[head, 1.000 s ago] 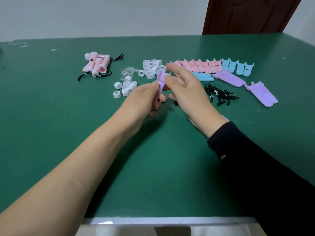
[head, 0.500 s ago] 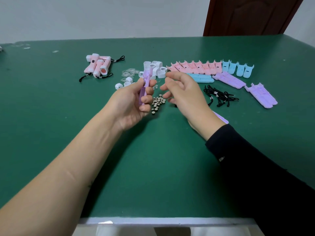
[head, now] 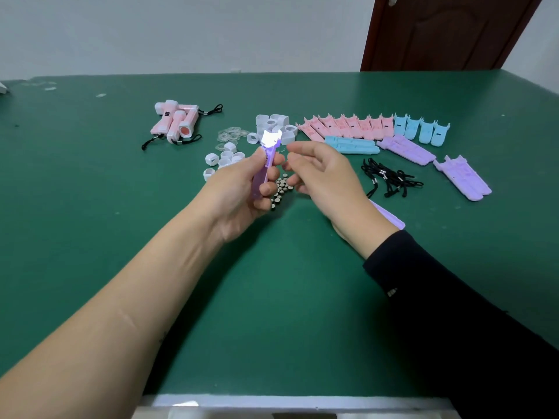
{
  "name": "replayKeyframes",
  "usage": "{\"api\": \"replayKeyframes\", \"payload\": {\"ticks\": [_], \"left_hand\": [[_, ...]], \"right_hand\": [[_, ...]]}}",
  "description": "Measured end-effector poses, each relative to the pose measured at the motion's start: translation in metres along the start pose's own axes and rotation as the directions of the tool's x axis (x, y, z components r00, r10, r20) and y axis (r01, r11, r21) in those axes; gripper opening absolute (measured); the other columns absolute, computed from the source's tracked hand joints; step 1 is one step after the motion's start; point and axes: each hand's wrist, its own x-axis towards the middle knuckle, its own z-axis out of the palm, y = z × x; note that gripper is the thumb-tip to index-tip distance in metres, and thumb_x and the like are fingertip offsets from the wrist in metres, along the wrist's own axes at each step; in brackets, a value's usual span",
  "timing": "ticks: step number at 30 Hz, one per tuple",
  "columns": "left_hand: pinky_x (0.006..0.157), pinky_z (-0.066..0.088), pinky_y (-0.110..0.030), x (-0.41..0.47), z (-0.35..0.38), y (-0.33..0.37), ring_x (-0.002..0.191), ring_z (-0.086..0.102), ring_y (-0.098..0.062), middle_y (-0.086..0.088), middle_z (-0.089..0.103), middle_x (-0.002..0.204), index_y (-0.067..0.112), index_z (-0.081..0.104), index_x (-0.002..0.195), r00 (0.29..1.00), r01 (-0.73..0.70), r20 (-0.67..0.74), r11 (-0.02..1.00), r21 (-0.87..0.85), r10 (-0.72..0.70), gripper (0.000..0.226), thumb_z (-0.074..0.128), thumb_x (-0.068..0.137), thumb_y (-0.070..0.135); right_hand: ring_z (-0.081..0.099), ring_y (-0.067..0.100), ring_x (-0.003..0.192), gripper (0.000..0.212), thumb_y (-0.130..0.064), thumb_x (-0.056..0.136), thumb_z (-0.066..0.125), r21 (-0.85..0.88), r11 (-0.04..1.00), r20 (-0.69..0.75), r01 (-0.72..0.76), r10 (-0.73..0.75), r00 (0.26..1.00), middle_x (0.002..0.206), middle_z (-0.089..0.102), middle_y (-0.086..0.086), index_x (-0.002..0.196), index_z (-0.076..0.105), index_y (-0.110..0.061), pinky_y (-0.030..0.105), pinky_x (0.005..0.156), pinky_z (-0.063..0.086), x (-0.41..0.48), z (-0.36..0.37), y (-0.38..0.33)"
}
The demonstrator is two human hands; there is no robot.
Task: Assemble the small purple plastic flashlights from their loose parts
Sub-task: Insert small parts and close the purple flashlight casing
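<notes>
head view: a slim purple plastic flashlight shell is being gripped upright above the green bench by the left hand, thumb and curled fingers wrapped round its lower part, its top glowing white. the right hand is being held just beside it, fingers loosely bent; whether anything small is being pinched cannot be told. this is being judged a light test, so an even squeeze on the smooth, narrow shell is being advised, lest the contacts be shifted. small round metallic button cells are lying beneath the hands; moulded purple half-shells and black cord lanyards are lying to the right.
</notes>
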Motion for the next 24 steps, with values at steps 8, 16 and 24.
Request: {"api": "replayKeyframes", "payload": {"ticks": [8, 16, 24], "left_hand": [[0.061, 0.038, -0.021, -0.004, 0.008, -0.002, 0.061, 0.049, -0.003, 0.008, 0.061, 0.087, 0.030, 0.066, 0.102, 0.998, -0.050, 0.029, 0.998, 0.048, 0.048, 0.029, 0.039, 0.104, 0.040], [0.062, 0.038, -0.019, -0.003, 0.002, 0.000, 0.071, 0.042, -0.007, 0.004, 0.060, 0.093, 0.026, 0.067, 0.097, 0.998, -0.058, 0.017, 0.990, 0.130, 0.057, 0.024, 0.049, 0.099, 0.042], [0.058, 0.030, -0.026, -0.003, -0.008, 0.001, 0.056, 0.041, -0.006, 0.010, 0.052, 0.061, 0.027, 0.069, 0.065, 0.970, -0.195, -0.055, 0.891, 0.411, 0.238, 0.018, 0.078, 0.078, 0.036]], "right_hand": [[0.062, 0.006, 0.089, 0.020, -0.032, 0.090, 0.064, -0.014, 1.000, 0.009, -0.020, 0.020, 1.000, 0.099, 0.068, -0.006, 0.108, 0.062, -0.026, 0.031, 0.087, 0.051, -0.001, -0.001, -0.002], [0.062, 0.004, 0.068, 0.009, -0.018, 0.092, 0.063, -0.029, 0.999, 0.053, 0.043, -0.041, 0.998, 0.078, 0.073, -0.001, 0.093, 0.070, -0.013, 0.020, 0.068, 0.047, -0.005, -0.003, -0.003], [0.049, -0.007, 0.050, 0.008, -0.020, 0.087, 0.064, -0.284, 0.946, -0.044, 0.154, -0.174, 0.984, 0.065, 0.062, -0.013, 0.089, 0.072, -0.018, 0.007, 0.050, 0.034, -0.006, -0.003, 0.001]]}}
